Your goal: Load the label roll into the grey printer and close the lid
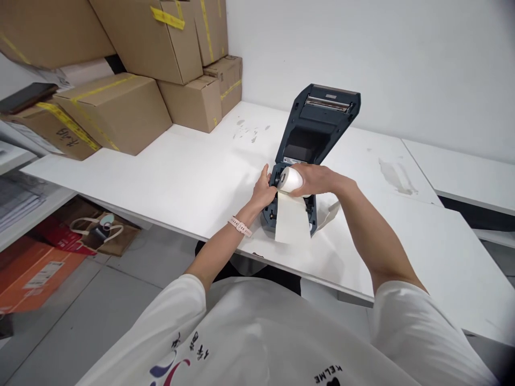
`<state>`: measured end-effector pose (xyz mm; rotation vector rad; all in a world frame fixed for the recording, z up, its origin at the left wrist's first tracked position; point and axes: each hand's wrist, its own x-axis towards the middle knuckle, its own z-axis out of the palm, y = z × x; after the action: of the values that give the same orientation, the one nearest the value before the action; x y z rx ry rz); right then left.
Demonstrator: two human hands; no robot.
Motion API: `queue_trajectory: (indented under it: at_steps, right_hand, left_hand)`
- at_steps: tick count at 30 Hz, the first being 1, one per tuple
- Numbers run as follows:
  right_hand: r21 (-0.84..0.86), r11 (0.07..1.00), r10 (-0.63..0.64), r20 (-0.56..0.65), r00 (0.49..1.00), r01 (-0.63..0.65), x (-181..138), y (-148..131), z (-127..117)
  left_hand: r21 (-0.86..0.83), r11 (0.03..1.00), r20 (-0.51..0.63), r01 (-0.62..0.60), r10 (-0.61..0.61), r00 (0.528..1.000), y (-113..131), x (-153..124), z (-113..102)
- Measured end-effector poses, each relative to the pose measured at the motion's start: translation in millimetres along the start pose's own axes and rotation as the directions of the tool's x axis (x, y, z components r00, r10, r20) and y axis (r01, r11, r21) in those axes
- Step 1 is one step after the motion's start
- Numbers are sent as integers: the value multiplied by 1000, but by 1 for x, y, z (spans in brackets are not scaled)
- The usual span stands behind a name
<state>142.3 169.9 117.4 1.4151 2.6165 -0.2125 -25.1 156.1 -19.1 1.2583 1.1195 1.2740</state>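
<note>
A dark blue label printer [322,120] stands on the white table with its lid tipped up and back. My right hand [316,179] is wrapped round a white roll of label paper [290,180] inside the printer's body. From the roll a loose strip of paper [293,217] hangs forward over the printer's front. At the printer's left side is my left hand [263,188], its thumb pointing toward the roll's end and its fingers apart along the outer edge. The inside of the printer behind the roll is partly hidden by my right hand.
Cardboard boxes [120,110] with yellow tape are stacked at the table's back left. A curled piece of paper [328,215] lies right of the printer. Bags and an orange box [44,273] are on the floor at left. The white table [193,177] ends just in front of me.
</note>
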Motion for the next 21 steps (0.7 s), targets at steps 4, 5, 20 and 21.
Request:
queue_trajectory:
  at_steps: [4,5,20,21]
  right_hand:
    - [-42,999,-13,89,996,17,7,2,16]
    - [-23,999,-27,75,997,29,5,3,18]
    - [178,962,-71,-565,822,205,-102,-61,105]
    - [177,962,-72,-569,819,208,-101,-61,106]
  left_hand:
    - [-15,997,-21,70,-70,997,5,-2,1]
    - [-18,997,-22,74,-74,997,6,-3,1]
    - [-147,982,-19,117,-121,992,31,-18,5]
    - [-142,984,-23,103,-108,994,31,-17,5]
